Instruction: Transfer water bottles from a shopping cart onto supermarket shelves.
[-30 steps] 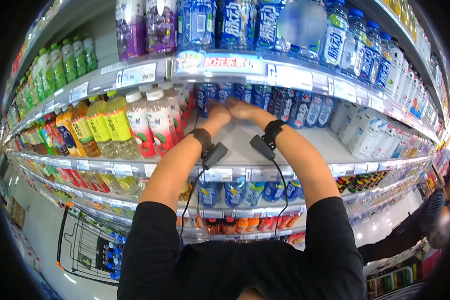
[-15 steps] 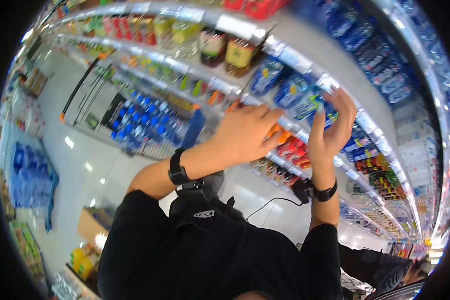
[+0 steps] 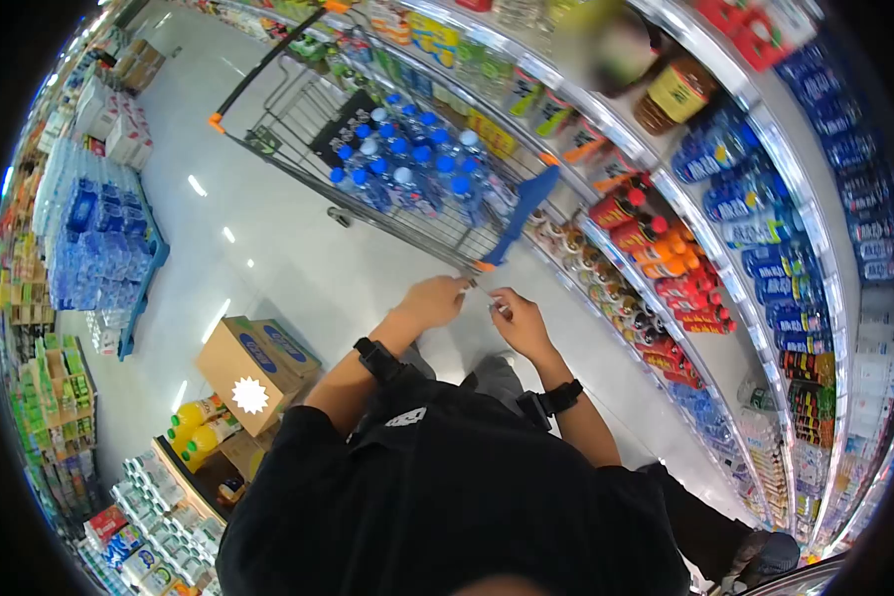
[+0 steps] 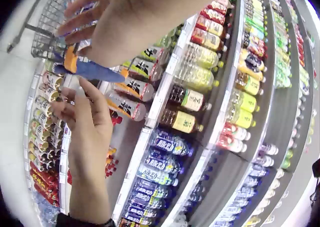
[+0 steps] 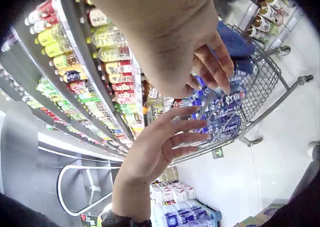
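Note:
Both hands are in front of my body, close to the near end of a wire shopping cart. My left hand reaches toward the cart's end; in the left wrist view its fingers are spread and hold nothing. My right hand is just beside it, fingers loosely bent; the right wrist view shows nothing in its palm. A blue bar with orange ends crosses the near end of the cart, beyond the fingertips. Many blue-capped water-type bottles lie and stand inside the cart.
Drink shelves run along the right, with blue-labelled bottles and red and orange ones. On the left stand a cardboard box, yellow-capped jugs and a wrapped stack of bottles. Pale tiled floor lies between.
Both hands came out from deep in the shelf and moved down in front of my body. My view turned left from the shelves, and the cart now lies ahead of the hands.

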Demonstrator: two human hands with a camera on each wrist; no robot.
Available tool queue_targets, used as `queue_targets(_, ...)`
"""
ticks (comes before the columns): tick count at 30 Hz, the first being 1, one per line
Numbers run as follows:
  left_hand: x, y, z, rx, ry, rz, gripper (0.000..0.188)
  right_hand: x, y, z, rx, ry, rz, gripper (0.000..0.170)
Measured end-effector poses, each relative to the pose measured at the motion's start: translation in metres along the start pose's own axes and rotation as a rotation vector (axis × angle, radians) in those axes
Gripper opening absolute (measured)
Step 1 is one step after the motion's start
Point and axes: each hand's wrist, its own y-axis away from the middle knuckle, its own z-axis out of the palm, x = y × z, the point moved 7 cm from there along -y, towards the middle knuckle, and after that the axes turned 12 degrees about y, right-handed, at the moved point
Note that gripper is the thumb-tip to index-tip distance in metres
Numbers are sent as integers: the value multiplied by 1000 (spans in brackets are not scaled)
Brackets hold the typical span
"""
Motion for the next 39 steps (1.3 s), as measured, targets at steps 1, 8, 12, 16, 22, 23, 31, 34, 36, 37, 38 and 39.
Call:
queue_targets(1,-20,7,-9,-2,30,12,24,-8,-15,21,-11,-4,6,27)
queue_targets(8,-144,51,-110,81,153,-25,24,-116,-130,125,17,77,-65,32)
queue_targets(12,-193,63,-153,143,301,-74,22,-175,-177,149,-33,160,-95,37)
queue_targets(16,-213,53,-198,275,366,-41,20,-176,-222,169,-37,107,-79,34)
queue_targets(22,-242,-6,-254,508,447,88,21,-134,-302,189,-89,-53,105,27)
queue_targets(23,-250,-23,-257,491,444,59,21,-124,-317,197,-116,-82,140,27)
queue_targets(31,-370,-162,-162,84,203,-158,24,-28,-395,304,-572,-306,616,43)
queue_targets(34,-334,-172,-172,-93,282,-119,31,-30,-394,310,-688,-469,663,54)
queue_targets(36,-461,-176,-50,-278,464,-231,38,-22,-399,315,-632,-487,647,55)
queue_targets(37,-470,-174,-42,-269,431,-272,42,-22,-401,322,-604,-504,637,55)
queue_targets(38,-478,-172,-35,-262,397,-313,46,-24,-399,327,-601,-523,654,55)
queue_targets(39,-481,-187,-35,-247,366,-344,51,-23,-401,326,-594,-534,668,54)
